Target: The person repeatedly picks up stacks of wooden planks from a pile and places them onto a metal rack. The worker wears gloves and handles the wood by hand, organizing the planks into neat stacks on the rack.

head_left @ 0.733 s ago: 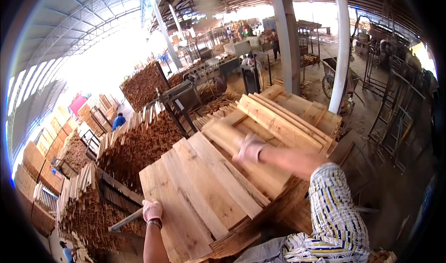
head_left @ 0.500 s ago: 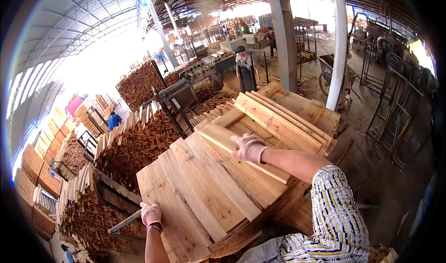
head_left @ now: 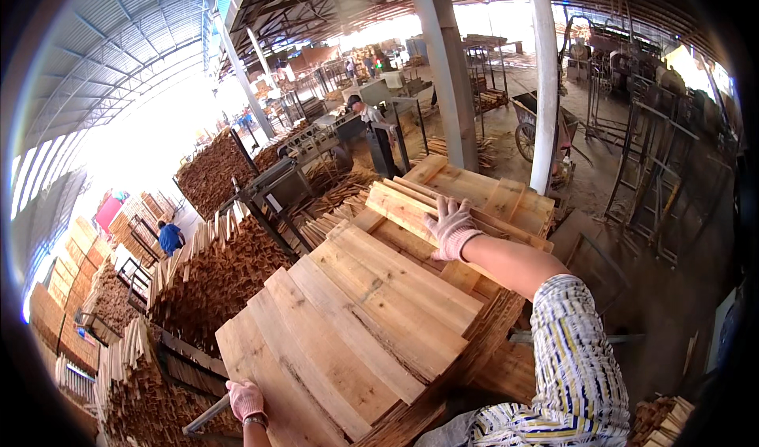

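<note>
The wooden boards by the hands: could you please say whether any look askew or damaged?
A dark, ragged seam runs between two of the wooden boards, while most others meet more cleanly; their far ends also look uneven.

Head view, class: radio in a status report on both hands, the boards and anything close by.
Left hand at left edge of side-by-side boards. Right hand over raised planks, fingers spread. Metal bar beside left hand.
</note>
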`<state>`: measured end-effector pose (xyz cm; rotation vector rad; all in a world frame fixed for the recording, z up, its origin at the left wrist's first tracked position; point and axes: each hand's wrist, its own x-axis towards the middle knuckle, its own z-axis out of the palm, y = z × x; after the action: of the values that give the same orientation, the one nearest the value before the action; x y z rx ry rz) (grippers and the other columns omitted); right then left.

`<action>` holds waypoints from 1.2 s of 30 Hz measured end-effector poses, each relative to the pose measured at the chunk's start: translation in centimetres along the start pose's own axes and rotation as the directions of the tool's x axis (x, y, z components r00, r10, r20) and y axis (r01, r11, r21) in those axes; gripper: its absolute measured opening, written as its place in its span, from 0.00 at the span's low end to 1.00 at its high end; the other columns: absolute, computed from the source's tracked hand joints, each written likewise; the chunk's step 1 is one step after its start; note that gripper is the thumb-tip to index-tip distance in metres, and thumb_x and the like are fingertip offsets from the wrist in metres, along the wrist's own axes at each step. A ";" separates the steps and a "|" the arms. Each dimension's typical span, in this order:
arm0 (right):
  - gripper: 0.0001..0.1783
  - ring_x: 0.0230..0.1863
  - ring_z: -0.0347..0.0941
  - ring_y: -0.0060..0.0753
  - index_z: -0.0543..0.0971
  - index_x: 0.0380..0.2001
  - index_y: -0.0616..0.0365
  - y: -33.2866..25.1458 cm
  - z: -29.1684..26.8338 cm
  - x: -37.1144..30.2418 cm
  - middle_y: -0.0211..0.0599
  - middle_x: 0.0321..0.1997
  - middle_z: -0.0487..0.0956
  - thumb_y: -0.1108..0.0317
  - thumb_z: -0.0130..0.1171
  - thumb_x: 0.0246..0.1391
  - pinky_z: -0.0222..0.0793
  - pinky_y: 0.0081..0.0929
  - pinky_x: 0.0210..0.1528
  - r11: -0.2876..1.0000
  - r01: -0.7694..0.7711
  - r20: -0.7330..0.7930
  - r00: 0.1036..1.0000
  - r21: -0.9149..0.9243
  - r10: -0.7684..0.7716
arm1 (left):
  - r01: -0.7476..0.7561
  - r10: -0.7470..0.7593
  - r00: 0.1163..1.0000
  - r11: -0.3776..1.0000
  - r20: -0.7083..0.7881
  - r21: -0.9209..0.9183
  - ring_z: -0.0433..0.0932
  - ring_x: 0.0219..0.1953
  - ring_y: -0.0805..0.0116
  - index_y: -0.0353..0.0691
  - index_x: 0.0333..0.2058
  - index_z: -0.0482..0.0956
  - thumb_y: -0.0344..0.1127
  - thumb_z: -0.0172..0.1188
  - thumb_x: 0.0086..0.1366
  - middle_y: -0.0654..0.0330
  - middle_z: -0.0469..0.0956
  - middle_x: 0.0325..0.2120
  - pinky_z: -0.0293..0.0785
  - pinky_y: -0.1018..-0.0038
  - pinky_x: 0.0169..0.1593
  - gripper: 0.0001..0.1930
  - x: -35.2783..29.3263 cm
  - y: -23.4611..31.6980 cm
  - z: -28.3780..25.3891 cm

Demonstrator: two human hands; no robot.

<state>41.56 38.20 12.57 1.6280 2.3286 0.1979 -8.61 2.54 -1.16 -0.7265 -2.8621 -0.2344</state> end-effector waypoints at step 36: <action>0.59 0.73 0.60 0.55 0.49 0.77 0.42 11.6 3.1 5.3 0.56 0.75 0.59 0.50 0.70 0.46 0.62 0.46 0.71 0.914 -0.108 0.047 0.994 0.392 0.098 | 0.093 -0.095 0.995 0.994 -0.026 -0.063 0.83 0.42 0.40 0.27 0.55 0.68 0.48 0.44 0.74 0.33 0.81 0.40 0.81 0.54 0.44 0.26 -1.8 1.7 -1.0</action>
<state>51.19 47.05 11.99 1.9222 2.3747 -0.2919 -6.09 3.04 -0.38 -0.5943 -2.8763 -0.3450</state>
